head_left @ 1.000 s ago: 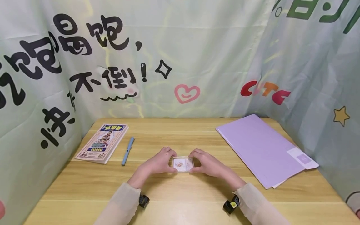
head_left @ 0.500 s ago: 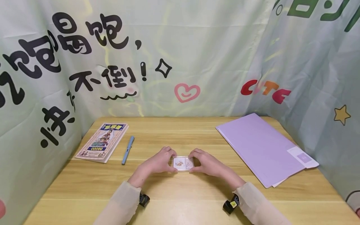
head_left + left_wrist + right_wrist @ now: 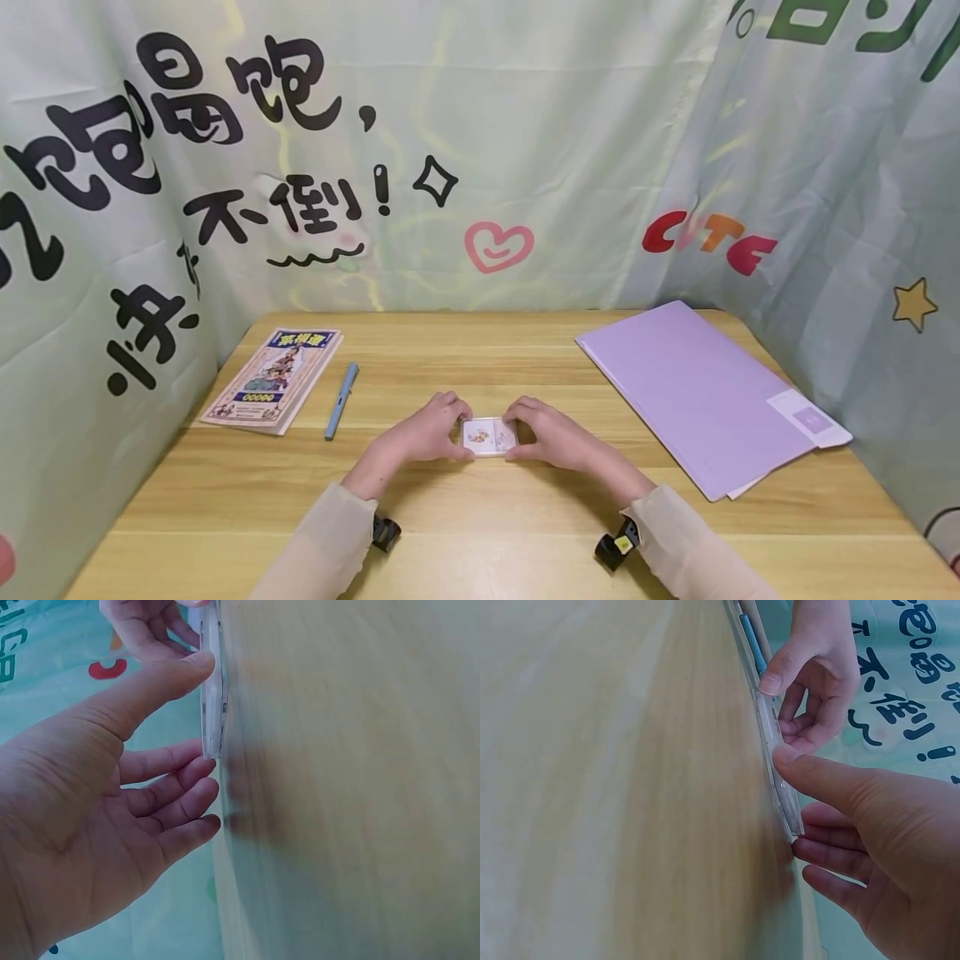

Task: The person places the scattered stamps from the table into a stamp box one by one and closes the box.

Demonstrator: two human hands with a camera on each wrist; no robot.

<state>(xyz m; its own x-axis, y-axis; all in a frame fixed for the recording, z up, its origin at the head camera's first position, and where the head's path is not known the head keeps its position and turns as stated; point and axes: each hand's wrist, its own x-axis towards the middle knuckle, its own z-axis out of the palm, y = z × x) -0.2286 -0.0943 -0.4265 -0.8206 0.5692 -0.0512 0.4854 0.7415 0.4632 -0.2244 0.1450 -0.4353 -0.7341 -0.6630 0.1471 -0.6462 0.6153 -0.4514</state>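
A small flat clear plastic case (image 3: 489,437) with rounded corners lies at the table's middle, its long sides running left to right. White cards with tiny printed pictures show through its top. My left hand (image 3: 433,429) holds its left end between thumb and fingers, and my right hand (image 3: 551,432) holds the right end the same way. In the left wrist view the case (image 3: 214,697) appears edge-on, low over the wood, thumb on its near edge and fingers at the far one. From the right wrist, the case (image 3: 769,735) has a thumb tip on its near edge too.
A blue pen (image 3: 342,402) lies left of the hands, beside a printed booklet (image 3: 273,379). On the right a purple folder (image 3: 697,392) covers part of the wooden table (image 3: 480,533), papers peeking out. Printed cloth (image 3: 570,150) hangs behind and at both sides.
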